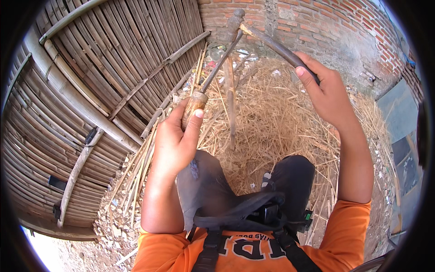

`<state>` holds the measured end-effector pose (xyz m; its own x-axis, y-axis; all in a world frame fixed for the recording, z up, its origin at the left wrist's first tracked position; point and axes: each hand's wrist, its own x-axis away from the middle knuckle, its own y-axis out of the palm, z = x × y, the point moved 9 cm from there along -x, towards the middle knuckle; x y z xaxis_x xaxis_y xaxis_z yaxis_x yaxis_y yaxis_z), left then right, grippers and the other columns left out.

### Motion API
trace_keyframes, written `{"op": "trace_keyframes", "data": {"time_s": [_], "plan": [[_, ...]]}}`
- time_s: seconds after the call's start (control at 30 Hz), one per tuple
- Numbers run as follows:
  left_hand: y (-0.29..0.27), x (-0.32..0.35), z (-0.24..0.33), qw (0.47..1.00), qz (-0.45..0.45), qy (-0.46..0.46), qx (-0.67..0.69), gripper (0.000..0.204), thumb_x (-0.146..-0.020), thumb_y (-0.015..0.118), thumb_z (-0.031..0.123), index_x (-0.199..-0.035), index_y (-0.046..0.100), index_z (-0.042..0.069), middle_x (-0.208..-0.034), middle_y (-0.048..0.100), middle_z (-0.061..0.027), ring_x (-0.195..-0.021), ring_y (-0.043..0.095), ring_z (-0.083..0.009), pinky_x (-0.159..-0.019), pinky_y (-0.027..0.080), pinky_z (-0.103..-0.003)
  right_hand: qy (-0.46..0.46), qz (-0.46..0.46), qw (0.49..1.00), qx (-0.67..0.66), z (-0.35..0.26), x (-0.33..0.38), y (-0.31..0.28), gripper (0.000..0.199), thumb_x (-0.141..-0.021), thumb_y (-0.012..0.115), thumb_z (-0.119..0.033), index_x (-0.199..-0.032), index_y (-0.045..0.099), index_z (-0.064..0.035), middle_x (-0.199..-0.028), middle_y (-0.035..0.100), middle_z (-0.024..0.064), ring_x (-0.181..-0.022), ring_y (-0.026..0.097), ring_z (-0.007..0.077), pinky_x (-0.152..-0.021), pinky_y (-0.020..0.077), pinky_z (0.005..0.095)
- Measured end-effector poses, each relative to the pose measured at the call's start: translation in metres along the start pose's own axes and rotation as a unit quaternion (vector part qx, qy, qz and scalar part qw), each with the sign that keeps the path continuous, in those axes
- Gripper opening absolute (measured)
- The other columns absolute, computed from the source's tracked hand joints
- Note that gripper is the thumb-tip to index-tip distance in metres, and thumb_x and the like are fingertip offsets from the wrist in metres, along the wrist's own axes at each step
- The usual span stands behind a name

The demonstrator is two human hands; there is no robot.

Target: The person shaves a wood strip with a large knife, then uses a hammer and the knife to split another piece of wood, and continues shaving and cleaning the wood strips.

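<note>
My L hand (176, 138) grips a wood-handled metal tool (219, 66), long axis running up/right, & my R hand (327, 93) grips a hammer (274, 44) by its handle end, head up/left at the tool's far tip (contact unclear), approx. equidistant from both hands.

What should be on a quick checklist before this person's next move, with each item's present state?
1. Left hand gripping the wooden handle: ok, thumb and fingers hold it.
2. Right hand gripping the hammer: ok, held by its shaft.
3. Hammer head touching the metal rod: cannot tell, they overlap in this view.
4. Hands gloved: not ok, both are bare.
5. Ground free of litter: not ok, loose straw covers much of it.
</note>
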<state>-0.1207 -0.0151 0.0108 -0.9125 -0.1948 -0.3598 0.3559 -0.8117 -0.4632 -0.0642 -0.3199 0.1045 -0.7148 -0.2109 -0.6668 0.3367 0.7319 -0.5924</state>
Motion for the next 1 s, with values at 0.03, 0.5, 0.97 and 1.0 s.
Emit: {"op": "trace_keyframes", "data": {"time_s": [0.03,0.5,0.97,1.0], "plan": [[-0.001,0.000,0.002,1.000,0.011,0.018,-0.001,0.053,-0.101,0.065,0.030,-0.135,0.057,-0.009,-0.069,0.061,-0.0023,-0.070,0.056,-0.0085,-0.068,0.048,-0.028,0.026,-0.048,0.999,0.003,0.003,0.002,0.008,0.045,-0.105,0.057,-0.038,-0.139,0.062,-0.0081,-0.083,0.063,0.0025,-0.072,0.055,0.0110,-0.065,0.0445,0.0297],[-0.011,-0.008,-0.010,0.999,0.046,-0.009,-0.017,0.054,-0.101,0.064,0.032,-0.135,0.057,-0.009,-0.067,0.062,-0.0041,-0.070,0.060,-0.0108,-0.070,0.051,-0.031,0.032,-0.120,0.990,0.070,0.010,0.006,0.024,0.044,-0.105,0.055,-0.039,-0.143,0.061,-0.0161,-0.081,0.070,0.0033,-0.059,0.053,0.0106,-0.059,0.0431,0.0318],[-0.005,-0.004,-0.016,1.000,0.031,0.002,0.000,0.050,-0.105,0.059,0.034,-0.140,0.056,-0.002,-0.068,0.051,0.0054,-0.056,0.046,-0.0033,-0.051,0.038,-0.022,-0.023,-0.104,0.991,0.087,-0.008,-0.030,0.036,0.042,-0.106,0.055,-0.035,-0.145,0.058,-0.0208,-0.092,0.065,0.0025,-0.063,0.049,0.0088,-0.063,0.0438,0.0289],[-0.004,-0.003,-0.016,1.000,0.023,0.005,0.016,0.049,-0.105,0.059,0.033,-0.139,0.056,-0.002,-0.068,0.051,0.0054,-0.056,0.046,-0.0033,-0.051,0.038,-0.022,-0.023,-0.087,0.994,0.069,-0.012,-0.031,0.029,0.043,-0.106,0.056,-0.033,-0.146,0.057,-0.0209,-0.108,0.069,0.0051,-0.064,0.051,0.0091,-0.066,0.0459,0.0288]]}}
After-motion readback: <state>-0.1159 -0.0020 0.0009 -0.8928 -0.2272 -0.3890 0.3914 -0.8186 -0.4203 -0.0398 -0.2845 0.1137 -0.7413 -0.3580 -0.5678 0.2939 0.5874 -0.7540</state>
